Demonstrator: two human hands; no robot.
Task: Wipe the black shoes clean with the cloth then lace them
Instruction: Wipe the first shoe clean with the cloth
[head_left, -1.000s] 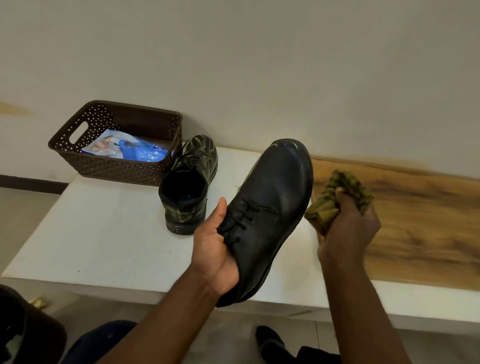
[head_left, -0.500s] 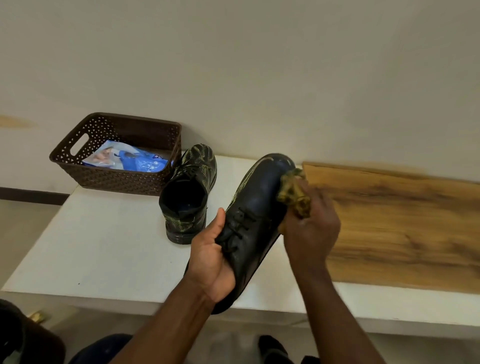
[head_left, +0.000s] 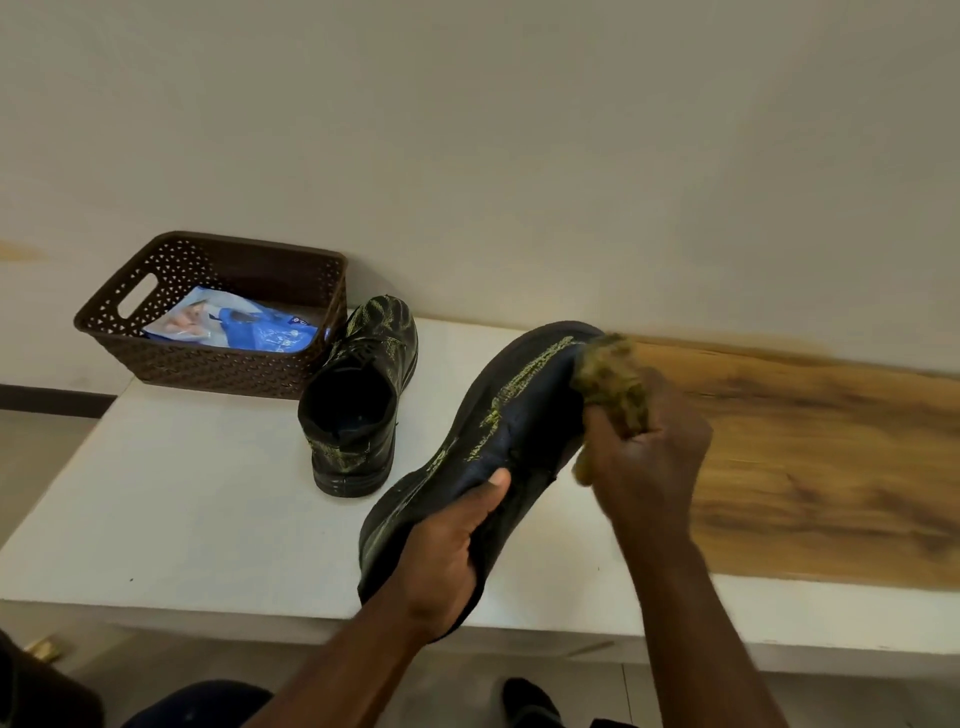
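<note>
Shoe in hand (head_left: 498, 447): raised over the front edge of the white table (head_left: 171, 499), turned on its side, yellowish streaks along the sole edge and upper. My left hand (head_left: 441, 561) is wrapped around its heel end, thumb pressed on the upper. My right hand (head_left: 644, 462) is closed on the bunched cloth (head_left: 613, 384), which touches the toe. Wiping judged under way, not complete. Second shoe (head_left: 358, 400) stands on the table beside the brown basket (head_left: 218, 364), streaked, apparently untouched. Whether either shoe is laced cannot be determined from this angle. Outstanding: finish this shoe, wipe the other, attend to the laces.
</note>
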